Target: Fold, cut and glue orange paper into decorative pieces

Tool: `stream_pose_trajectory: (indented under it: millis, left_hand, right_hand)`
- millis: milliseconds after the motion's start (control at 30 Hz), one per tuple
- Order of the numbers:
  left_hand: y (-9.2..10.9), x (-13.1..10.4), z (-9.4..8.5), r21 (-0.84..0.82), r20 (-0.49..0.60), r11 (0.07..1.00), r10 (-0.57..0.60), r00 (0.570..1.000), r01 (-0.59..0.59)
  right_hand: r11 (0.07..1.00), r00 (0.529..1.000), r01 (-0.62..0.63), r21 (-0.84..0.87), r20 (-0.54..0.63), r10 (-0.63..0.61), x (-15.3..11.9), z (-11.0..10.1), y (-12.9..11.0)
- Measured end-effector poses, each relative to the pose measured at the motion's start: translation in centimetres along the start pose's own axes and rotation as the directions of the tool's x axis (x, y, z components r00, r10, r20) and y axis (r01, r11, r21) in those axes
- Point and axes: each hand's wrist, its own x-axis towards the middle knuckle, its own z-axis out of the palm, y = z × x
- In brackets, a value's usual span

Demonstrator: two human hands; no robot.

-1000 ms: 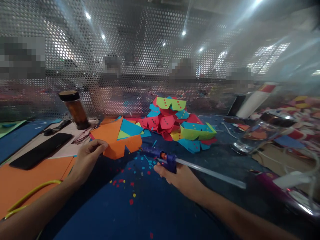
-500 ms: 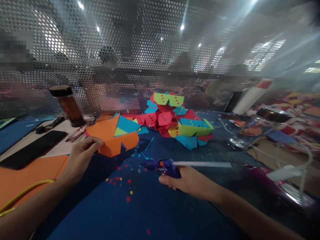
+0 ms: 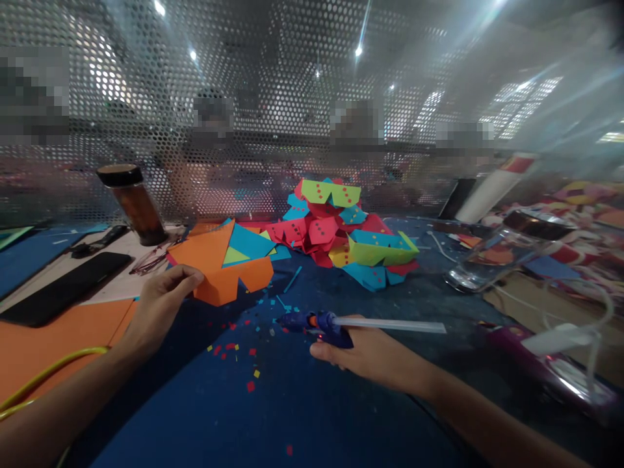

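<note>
My left hand [image 3: 168, 296] pinches the left edge of a folded orange paper piece [image 3: 219, 288] with a notch cut in its lower edge. Wrapped round the handle of a blue glue gun [image 3: 319, 325] is my right hand [image 3: 351, 351]; a clear glue stick [image 3: 394, 324] sticks out of the gun's back, and its nozzle points left. Small red, yellow and blue paper bits [image 3: 229, 348] lie between the hands. Behind them is a pile of folded red, green, blue and yellow papers [image 3: 322, 231]. Flat orange and blue sheets [image 3: 251, 240] lie beyond the orange piece.
At the left are a black phone [image 3: 68, 286], a dark-lidded jar [image 3: 139, 208] and a yellow cable [image 3: 53, 370]. A clear jar [image 3: 492, 253], a white cable and a purple device [image 3: 550, 364] lie on the right. A perforated metal screen [image 3: 283, 97] stands behind.
The glue stick's back end sits slightly further left, nearer the gun. Both hands keep their grips, and the view has shifted slightly.
</note>
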Motion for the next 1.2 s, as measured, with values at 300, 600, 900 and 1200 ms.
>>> stream_pose_trajectory:
  millis: [300, 600, 900, 1200]
  left_hand:
    - [0.1, -0.1, 0.1, -0.002, 0.015, 1.0, -0.015, 1.0, 0.015]
    - [1.2, -0.9, 0.7, 0.001, 0.073, 1.0, -0.011, 0.997, 0.011]
    - [2.5, -1.8, 1.4, 0.021, 0.155, 1.0, -0.01, 0.988, 0.006]
    - [3.0, -2.4, 1.6, 0.01, 0.183, 1.0, -0.018, 0.983, 0.017]
  right_hand:
    - [0.996, 0.999, -0.043, 0.074, -0.001, 0.044, 0.0, 0.3, 0.4]
    - [0.968, 0.983, -0.071, 0.239, -0.149, 0.109, -0.5, 1.3, 0.6]
    - [0.974, 0.945, 0.083, 0.213, -0.328, -0.009, -0.9, 1.8, -0.6]
    - [0.954, 0.959, 0.181, 0.238, -0.257, -0.118, -0.7, 1.4, -1.6]
